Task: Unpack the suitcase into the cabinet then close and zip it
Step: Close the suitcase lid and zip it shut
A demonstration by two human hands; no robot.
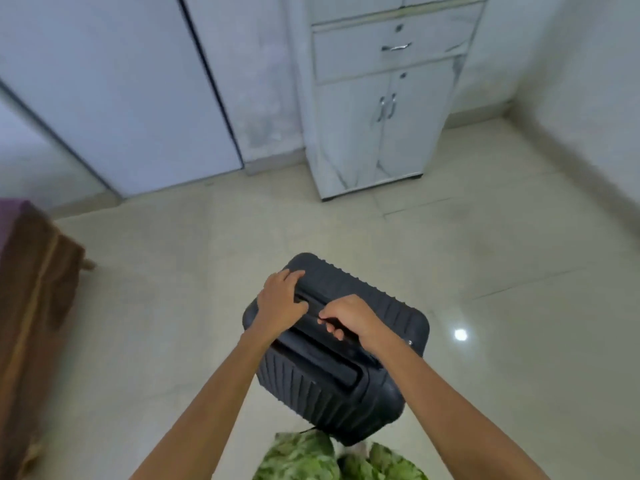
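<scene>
1. Suitcase (337, 344): dark, ribbed hard shell, standing upright on the pale tiled floor (485, 271), shut. It sits directly in front of the person, low in the centre of the head view, top face toward the camera.
2. Right hand (353, 318): fingers curled round the carry handle (325, 322) on the top of the suitcase; fingertips visible wrapping under the bar. Firm grip.
3. Left hand (280, 299): lies on the top edge of the suitcase just beside the right hand, fingers bent over the far-left corner, thumb toward the handle. Whether it grips or merely presses, cannot tell.
4. The two hands are close together, nearly touching, both forearms reaching down from the lower edge of the view.
5. Trousers (301, 459): green patterned cloth at the bottom edge, just behind the suitcase.
6. Cabinet (388, 109): white, marble-look, standing against the far wall, well apart from the suitcase. One drawer with a metal pull above two doors with paired handles; doors and drawer shut.
7. Left of the cabinet: a large pale panel (121, 91) with a dark vertical edge.
8. Far left: brown wooden furniture (31, 306) draped with a purple cloth (14, 216); blurred.
9. A bright light spot (460, 335) reflects on the floor right of the suitcase.
</scene>
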